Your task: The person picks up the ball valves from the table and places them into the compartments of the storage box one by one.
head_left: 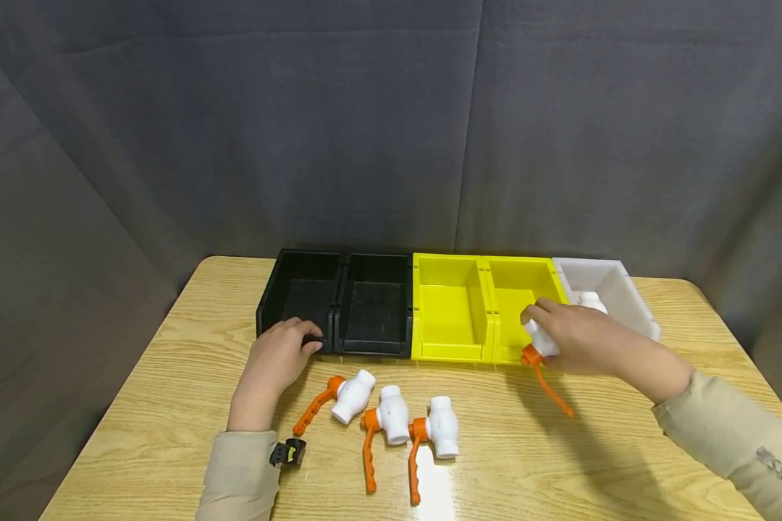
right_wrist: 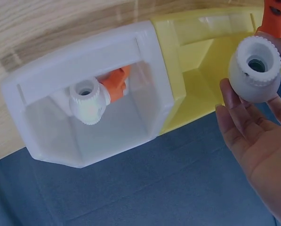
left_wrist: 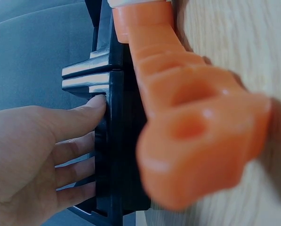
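My right hand [head_left: 576, 336] holds a white ball valve with an orange lever [head_left: 550, 391] above the front of the right yellow bin [head_left: 515, 278]. In the right wrist view, the fingers grip this ball valve [right_wrist: 255, 70] around its white body, an open end facing the camera. Another ball valve [right_wrist: 87, 101] lies inside the white bin [right_wrist: 41, 127]. Over at the leftmost black bin [head_left: 270, 297], my left hand [head_left: 280, 354] grips the front rim, thumb on the edge and fingers inside. A ball valve lever [left_wrist: 178, 108] looms close to the left wrist camera.
Three ball valves lie in front of the bins: the left [head_left: 353, 396], middle [head_left: 394, 416] and right [head_left: 443, 427] ones. A second black bin [head_left: 374, 347] and another yellow bin [head_left: 452, 351] complete the row. Grey cloth [head_left: 365, 145] hangs behind the wooden table [head_left: 150, 405].
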{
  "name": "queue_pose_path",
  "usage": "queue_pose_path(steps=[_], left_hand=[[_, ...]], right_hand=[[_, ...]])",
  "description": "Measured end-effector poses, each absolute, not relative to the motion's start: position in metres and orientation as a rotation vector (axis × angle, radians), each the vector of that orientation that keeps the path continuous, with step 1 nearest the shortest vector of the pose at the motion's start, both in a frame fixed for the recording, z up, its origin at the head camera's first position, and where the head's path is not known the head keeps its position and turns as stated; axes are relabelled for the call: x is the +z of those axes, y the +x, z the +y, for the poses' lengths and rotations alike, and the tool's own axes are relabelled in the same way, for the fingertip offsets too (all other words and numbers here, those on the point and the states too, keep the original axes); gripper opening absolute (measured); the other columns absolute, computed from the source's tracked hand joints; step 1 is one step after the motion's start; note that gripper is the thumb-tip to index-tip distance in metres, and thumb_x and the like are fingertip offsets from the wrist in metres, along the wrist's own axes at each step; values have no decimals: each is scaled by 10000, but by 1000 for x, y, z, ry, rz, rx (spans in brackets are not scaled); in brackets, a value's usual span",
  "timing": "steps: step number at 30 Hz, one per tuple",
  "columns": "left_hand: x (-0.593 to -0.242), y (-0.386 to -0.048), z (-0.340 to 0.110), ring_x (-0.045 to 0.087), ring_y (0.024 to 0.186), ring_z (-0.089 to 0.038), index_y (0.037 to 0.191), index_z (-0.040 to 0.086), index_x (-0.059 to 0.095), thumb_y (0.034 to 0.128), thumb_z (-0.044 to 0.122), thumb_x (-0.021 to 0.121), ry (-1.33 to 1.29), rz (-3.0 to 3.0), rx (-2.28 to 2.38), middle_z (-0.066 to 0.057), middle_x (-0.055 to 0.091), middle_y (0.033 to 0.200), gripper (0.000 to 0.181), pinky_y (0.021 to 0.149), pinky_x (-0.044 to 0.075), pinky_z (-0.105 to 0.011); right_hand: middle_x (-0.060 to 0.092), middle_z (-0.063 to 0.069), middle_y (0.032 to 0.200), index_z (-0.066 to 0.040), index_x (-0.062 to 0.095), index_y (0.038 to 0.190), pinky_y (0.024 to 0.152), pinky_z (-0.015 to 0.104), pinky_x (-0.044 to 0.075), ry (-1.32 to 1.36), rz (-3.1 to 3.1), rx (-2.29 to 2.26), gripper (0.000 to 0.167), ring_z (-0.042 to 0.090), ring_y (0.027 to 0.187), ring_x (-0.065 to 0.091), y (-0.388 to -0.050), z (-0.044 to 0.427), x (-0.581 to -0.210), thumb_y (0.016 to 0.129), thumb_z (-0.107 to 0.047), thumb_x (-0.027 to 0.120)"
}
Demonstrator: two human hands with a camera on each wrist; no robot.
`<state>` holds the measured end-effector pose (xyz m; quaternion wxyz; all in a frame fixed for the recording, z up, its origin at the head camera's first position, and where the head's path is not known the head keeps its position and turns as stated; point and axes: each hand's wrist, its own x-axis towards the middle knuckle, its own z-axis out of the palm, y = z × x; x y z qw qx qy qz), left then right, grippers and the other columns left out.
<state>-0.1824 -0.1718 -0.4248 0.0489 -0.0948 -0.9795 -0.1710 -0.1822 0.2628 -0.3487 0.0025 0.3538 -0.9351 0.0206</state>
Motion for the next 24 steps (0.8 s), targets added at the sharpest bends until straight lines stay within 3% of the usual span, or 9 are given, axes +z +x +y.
queue_pose_path(steps=[8, 24], left_hand=[[-426, -183, -172, 633, 1049, -330, 1066, 110, 734, 927, 206, 714, -286, -2982, -523, -85, 673, 1062, 170, 909, 501, -508], [-425, -182, -173, 633, 1051, -337, 1068, 108, 735, 924, 204, 718, -292, -2977, -520, -94, 676, 1070, 174, 908, 500, -513]], right_hand=[[548, 5, 913, -35, 582, 1148, 551, 319, 494, 1005, -3045, 27, 539, 115, 602, 504, -195, 260, -339, 704, -139, 871], [574, 82, 948, 26, 580, 1159, 612, 341, 524, 934, -3125, 106, 525, 167, 665, 556, -227, 257, -332, 720, -103, 838]])
